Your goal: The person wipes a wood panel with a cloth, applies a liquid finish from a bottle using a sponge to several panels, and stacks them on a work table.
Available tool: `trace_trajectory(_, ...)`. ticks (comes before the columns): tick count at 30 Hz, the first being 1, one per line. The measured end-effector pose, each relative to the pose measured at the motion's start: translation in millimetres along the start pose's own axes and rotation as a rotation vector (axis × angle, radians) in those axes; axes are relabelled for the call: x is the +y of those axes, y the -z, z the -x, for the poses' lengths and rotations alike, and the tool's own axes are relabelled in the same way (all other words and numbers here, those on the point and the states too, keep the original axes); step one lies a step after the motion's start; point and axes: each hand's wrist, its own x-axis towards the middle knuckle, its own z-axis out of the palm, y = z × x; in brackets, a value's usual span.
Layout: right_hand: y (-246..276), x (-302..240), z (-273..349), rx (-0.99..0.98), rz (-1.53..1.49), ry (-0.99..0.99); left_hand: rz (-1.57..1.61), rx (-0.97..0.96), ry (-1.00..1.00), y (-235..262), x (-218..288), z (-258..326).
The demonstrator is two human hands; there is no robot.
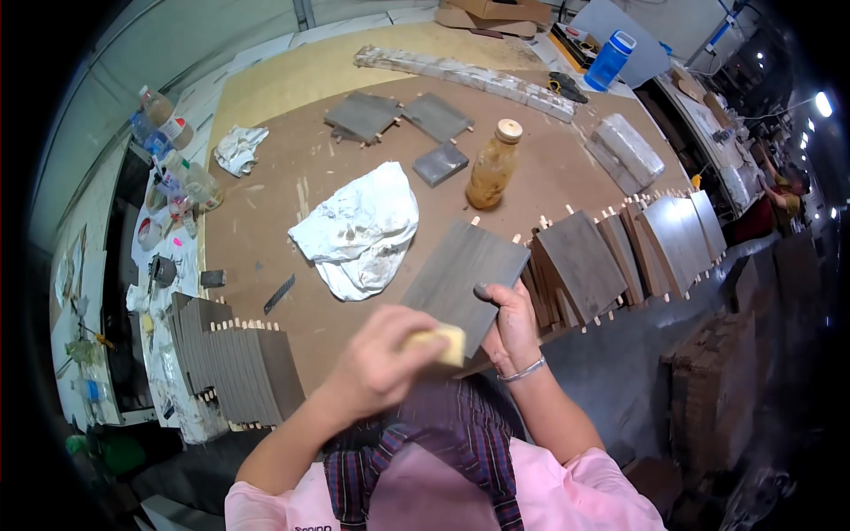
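My right hand (506, 326) grips the near corner of a grey wooden panel (462, 274) with dowel pegs along its edges, holding it tilted above the table edge. My left hand (381, 358) is closed on a small yellow sponge block (447, 341), pressed against the panel's near edge. A row of similar grey panels (620, 248) leans on edge just right of the held one. Another stack of panels (235, 363) stands on edge at the left.
A crumpled white rag (363, 230) lies on the brown worktable (292, 177). Behind it stand a glue bottle (492, 164), three flat panels (403, 119) and a long white strip (465, 78). Bottles crowd the left ledge (177, 177). A blue bottle (609, 60) stands far right.
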Motion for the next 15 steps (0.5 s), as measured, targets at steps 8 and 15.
trace_trajectory(8,3,-15,3,-0.009,-0.072,-0.064,-0.207,0.049,0.344,30,-58,30)
trace_trajectory(15,13,-6,6,-0.127,-0.023,-0.172,1.609,0.412,0.835,12,-33,20)
